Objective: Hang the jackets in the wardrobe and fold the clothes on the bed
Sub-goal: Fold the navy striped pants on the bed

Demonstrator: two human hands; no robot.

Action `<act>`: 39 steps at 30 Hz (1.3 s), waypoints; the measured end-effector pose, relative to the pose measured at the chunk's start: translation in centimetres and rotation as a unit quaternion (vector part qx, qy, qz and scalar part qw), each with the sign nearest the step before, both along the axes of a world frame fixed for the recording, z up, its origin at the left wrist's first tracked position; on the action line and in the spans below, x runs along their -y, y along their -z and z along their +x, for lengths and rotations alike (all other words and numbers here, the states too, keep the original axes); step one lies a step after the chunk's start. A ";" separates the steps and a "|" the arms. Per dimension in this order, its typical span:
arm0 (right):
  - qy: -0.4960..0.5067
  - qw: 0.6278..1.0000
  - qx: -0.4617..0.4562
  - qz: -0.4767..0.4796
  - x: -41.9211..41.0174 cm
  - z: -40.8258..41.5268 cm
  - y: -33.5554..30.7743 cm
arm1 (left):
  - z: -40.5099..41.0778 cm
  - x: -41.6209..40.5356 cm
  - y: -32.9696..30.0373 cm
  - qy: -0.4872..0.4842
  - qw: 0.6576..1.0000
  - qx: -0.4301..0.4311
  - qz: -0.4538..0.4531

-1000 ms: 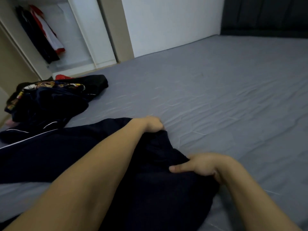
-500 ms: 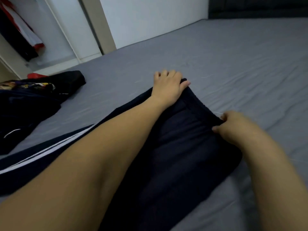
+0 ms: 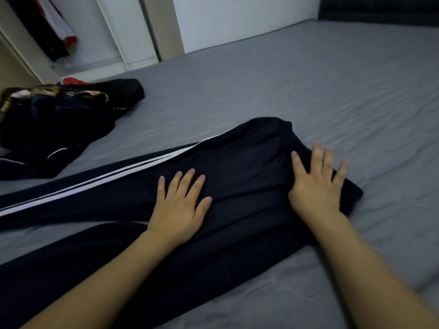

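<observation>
Dark navy track pants [image 3: 242, 162] with white side stripes lie spread across the grey bed [image 3: 308, 91], waistband toward the right. My left hand [image 3: 180, 205] presses flat on the upper part of the pants, fingers straight and spread. Flat near the waistband edge rests my right hand [image 3: 316, 184], fingers spread, some fingertips reaching past the fabric toward the sheet. A pile of dark clothes [image 3: 54, 115] with a colourful printed piece lies at the left of the bed. Jackets [image 3: 52, 27] hang in the open wardrobe at the upper left.
The wardrobe's white frame and door [image 3: 128, 39] stand beyond the bed's far left corner. A white wall [image 3: 237, 17] runs behind the bed, and a dark headboard [image 3: 380, 8] sits at the upper right. Bare grey sheet stretches to the right of the pants.
Both hands let go of the waistband they were gripping and pulling, and now lie flat on the pants. The pants are spread out straighter, with the white stripes showing.
</observation>
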State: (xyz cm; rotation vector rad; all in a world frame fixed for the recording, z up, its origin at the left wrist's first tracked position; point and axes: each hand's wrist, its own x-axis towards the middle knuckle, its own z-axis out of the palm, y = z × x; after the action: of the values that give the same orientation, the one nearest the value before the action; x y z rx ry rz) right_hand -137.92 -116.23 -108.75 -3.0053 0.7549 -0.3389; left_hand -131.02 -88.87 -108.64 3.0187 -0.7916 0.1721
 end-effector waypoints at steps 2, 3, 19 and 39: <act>0.004 1.000 -0.002 -0.003 -0.9 -0.8 -0.3 | -2.9 -1.6 -1.1 0.029 0.999 0.021 -0.001; -0.014 1.000 -0.008 -0.001 -1.7 -1.1 -0.2 | -4.5 -2.4 -1.5 0.057 0.998 0.024 -0.005; 0.300 0.536 0.413 0.672 -0.1 -4.5 -4.1 | -15.4 -3.7 -6.3 0.278 0.960 0.004 0.025; -0.446 0.890 -0.073 0.051 -18.4 -0.4 -3.1 | -5.9 -27.3 -2.4 -0.211 0.969 -0.130 0.011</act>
State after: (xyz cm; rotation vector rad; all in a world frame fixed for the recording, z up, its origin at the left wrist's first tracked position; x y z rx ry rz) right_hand -138.31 -97.86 -105.66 -2.8937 -0.6193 -0.0252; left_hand -136.92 -61.60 -106.24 3.0934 -0.1268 -0.2261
